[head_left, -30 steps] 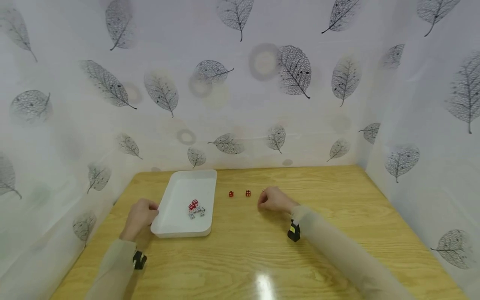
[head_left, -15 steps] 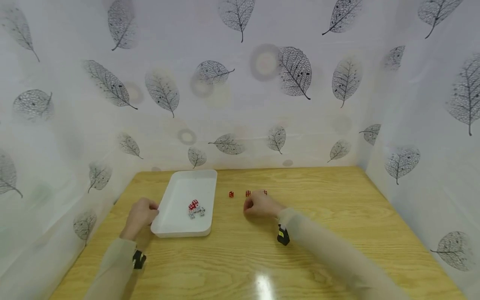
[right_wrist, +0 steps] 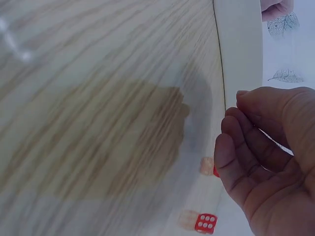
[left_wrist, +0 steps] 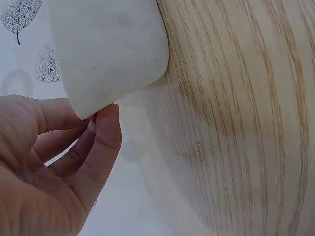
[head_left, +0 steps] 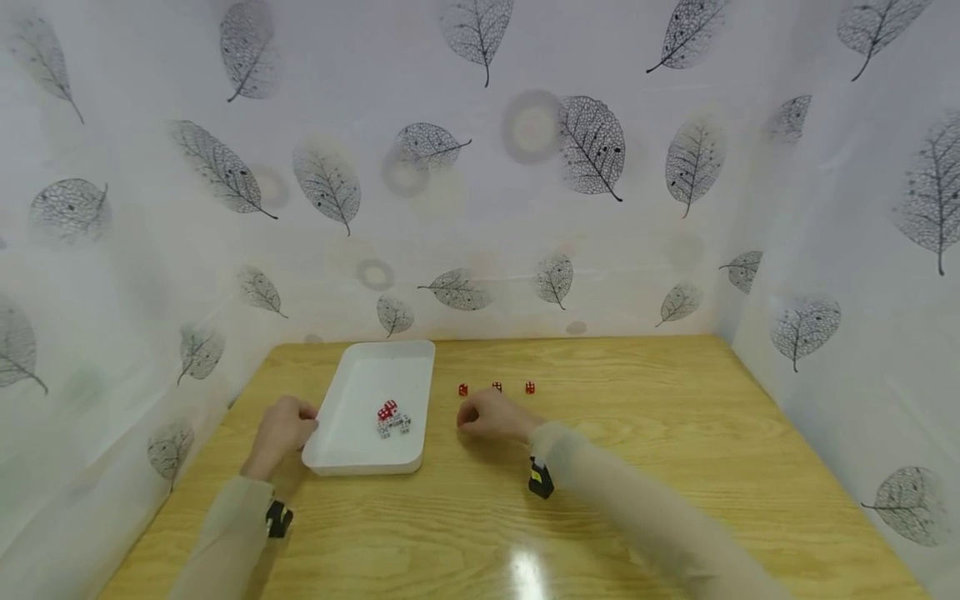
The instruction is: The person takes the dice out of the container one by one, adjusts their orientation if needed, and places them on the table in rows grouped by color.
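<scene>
My left hand (head_left: pixel 281 433) pinches the near left rim of a white tray (head_left: pixel 330 446); its thumb and fingertips meet at the edge in the left wrist view. Inside lie two red dice (head_left: pixel 387 410) beside several white dice (head_left: pixel 394 424). Three red dice stand in a spaced row on the table: a left die (head_left: pixel 462 389), a middle die (head_left: pixel 497 387) partly covered by my right hand (head_left: pixel 491 417), and a right die (head_left: pixel 530 387). That hand hovers just in front of the row, fingers loosely bent, with nothing between thumb and fingertips in the right wrist view.
The wooden table (head_left: pixel 637 467) reaches back to a white curtain (head_left: pixel 510 208) printed with grey leaves, which also encloses both sides. Each wrist wears a small black camera, such as the right wrist camera (head_left: pixel 541 478).
My right hand has moved left from the right die, past the middle one, toward the tray. The right die now shows fully. My left hand has stayed at the rim.
</scene>
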The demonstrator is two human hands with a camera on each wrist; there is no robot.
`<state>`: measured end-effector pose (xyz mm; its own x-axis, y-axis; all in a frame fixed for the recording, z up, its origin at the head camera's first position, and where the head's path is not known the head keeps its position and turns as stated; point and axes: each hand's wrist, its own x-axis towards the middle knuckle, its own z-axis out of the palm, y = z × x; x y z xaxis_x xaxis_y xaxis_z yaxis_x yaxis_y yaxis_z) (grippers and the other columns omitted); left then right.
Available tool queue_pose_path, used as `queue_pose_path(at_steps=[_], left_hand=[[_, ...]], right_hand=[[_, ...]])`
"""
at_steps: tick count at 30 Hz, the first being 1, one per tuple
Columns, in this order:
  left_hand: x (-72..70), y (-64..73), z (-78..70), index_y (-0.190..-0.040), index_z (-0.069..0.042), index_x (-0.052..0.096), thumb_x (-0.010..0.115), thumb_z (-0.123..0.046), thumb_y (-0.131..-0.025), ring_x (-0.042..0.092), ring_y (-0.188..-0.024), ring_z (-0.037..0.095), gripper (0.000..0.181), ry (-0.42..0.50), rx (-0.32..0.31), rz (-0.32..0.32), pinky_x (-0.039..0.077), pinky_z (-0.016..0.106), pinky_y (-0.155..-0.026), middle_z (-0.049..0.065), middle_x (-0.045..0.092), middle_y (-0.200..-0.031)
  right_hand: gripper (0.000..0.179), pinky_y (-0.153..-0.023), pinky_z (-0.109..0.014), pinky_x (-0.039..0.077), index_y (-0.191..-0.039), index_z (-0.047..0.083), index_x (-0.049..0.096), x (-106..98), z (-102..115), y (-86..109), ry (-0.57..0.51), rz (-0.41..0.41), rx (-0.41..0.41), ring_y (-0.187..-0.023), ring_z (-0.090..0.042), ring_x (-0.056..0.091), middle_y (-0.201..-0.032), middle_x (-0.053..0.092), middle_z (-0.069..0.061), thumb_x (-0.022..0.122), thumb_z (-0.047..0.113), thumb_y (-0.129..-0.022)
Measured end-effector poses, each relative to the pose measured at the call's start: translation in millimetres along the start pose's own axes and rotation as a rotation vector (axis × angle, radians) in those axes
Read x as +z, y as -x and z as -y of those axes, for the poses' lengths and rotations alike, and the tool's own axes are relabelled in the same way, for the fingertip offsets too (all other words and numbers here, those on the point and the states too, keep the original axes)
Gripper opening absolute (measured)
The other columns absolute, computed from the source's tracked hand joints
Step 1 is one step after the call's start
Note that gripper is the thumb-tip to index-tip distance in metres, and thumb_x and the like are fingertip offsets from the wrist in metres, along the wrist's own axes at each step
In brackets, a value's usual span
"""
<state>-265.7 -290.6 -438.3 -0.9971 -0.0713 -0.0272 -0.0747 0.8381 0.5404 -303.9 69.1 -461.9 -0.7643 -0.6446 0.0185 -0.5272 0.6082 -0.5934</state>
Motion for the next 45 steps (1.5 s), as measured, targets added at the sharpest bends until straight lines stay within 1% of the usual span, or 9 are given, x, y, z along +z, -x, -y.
queue_pose_path(at_steps=[2, 8, 10, 15, 21, 27, 36, 40, 45], left_hand=[[-0.1, -0.1, 0.0, -0.102, 0.012, 0.068, 0.056, -0.004, -0.087, 0.063, -0.074, 0.024, 0.025, 0.0, 0.0, 0.002, 0.05, 0.033, -0.058, 0.024, 0.069, -0.094], [-0.9, 0.2, 0.0, -0.102, 0.012, 0.068, 0.056, -0.003, -0.086, 0.063, -0.075, 0.025, 0.025, -0.006, -0.015, 0.005, 0.05, 0.032, -0.058, 0.024, 0.069, -0.095], [-1.4, 0.3, 0.2, -0.101, 0.012, 0.068, 0.056, -0.003, -0.086, 0.063, -0.075, 0.025, 0.024, -0.003, -0.016, 0.001, 0.05, 0.032, -0.058, 0.024, 0.069, -0.094], [-3.4, -0.1, -0.2, -0.1, 0.012, 0.067, 0.056, -0.004, -0.086, 0.062, -0.075, 0.026, 0.024, 0.002, -0.002, -0.003, 0.05, 0.032, -0.059, 0.024, 0.069, -0.093], [-4.4, -0.7, -0.1, -0.102, 0.012, 0.067, 0.056, -0.004, -0.088, 0.063, -0.076, 0.026, 0.024, 0.001, -0.012, 0.009, 0.05, 0.032, -0.06, 0.024, 0.069, -0.095], [-5.2, -1.0, -0.3, -0.103, 0.012, 0.066, 0.056, -0.004, -0.089, 0.063, -0.075, 0.025, 0.023, -0.005, -0.028, 0.02, 0.05, 0.032, -0.059, 0.024, 0.068, -0.096], [-5.3, 0.3, -0.5, -0.103, 0.011, 0.067, 0.055, -0.003, -0.089, 0.062, -0.074, 0.024, 0.023, 0.009, -0.024, 0.016, 0.05, 0.032, -0.058, 0.023, 0.069, -0.095], [-4.3, 0.2, 0.2, -0.101, 0.011, 0.068, 0.055, -0.003, -0.088, 0.062, -0.073, 0.024, 0.023, 0.008, -0.021, 0.009, 0.049, 0.031, -0.058, 0.022, 0.069, -0.092], [-2.6, 0.0, 0.8, -0.1, 0.01, 0.069, 0.056, -0.004, -0.086, 0.063, -0.071, 0.023, 0.024, 0.01, 0.003, -0.001, 0.049, 0.03, -0.057, 0.021, 0.07, -0.09]], right_hand=[[0.006, -0.07, -0.02, 0.049, -0.091, 0.013, 0.074, 1.7, 3.8, -2.3, -0.015, 0.006, 0.002, -0.074, -0.003, 0.057, -0.085, 0.069, 0.007, 0.068, 0.015, -0.09], [0.01, -0.076, -0.019, 0.049, -0.097, 0.013, 0.073, 5.5, 15.5, -10.1, -0.016, 0.008, -0.009, -0.08, -0.002, 0.059, -0.089, 0.069, 0.008, 0.067, 0.018, -0.091], [0.011, -0.076, -0.019, 0.05, -0.097, 0.012, 0.074, 5.9, 19.7, -13.4, -0.026, 0.006, -0.013, -0.08, -0.002, 0.06, -0.089, 0.069, 0.008, 0.067, 0.018, -0.091], [0.01, -0.072, -0.019, 0.05, -0.096, 0.013, 0.075, 6.4, 30.0, -21.2, -0.036, -0.01, -0.017, -0.076, -0.002, 0.06, -0.086, 0.069, 0.009, 0.067, 0.019, -0.091], [0.012, -0.077, -0.018, 0.05, -0.099, 0.013, 0.074, 9.0, 39.3, -30.0, -0.031, -0.039, -0.047, -0.081, -0.001, 0.06, -0.09, 0.07, 0.008, 0.067, 0.018, -0.092], [0.016, -0.076, -0.017, 0.05, -0.102, 0.009, 0.073, 12.2, 49.3, -39.2, -0.028, -0.073, -0.081, -0.082, -0.002, 0.061, -0.093, 0.071, 0.005, 0.065, 0.019, -0.094], [0.019, -0.077, -0.013, 0.049, -0.109, 0.007, 0.073, 20.8, 62.7, -58.6, 0.036, -0.113, -0.114, -0.088, -0.004, 0.063, -0.101, 0.072, 0.001, 0.065, 0.015, -0.093], [0.02, -0.082, -0.015, 0.049, -0.111, 0.008, 0.073, 22.9, 67.0, -67.4, 0.069, -0.103, -0.105, -0.094, -0.007, 0.064, -0.106, 0.072, 0.0, 0.064, 0.012, -0.093], [0.021, -0.088, -0.019, 0.049, -0.112, 0.008, 0.072, 23.2, 66.8, -75.7, 0.06, -0.07, -0.06, -0.1, -0.01, 0.064, -0.109, 0.072, -0.001, 0.062, 0.011, -0.094]])
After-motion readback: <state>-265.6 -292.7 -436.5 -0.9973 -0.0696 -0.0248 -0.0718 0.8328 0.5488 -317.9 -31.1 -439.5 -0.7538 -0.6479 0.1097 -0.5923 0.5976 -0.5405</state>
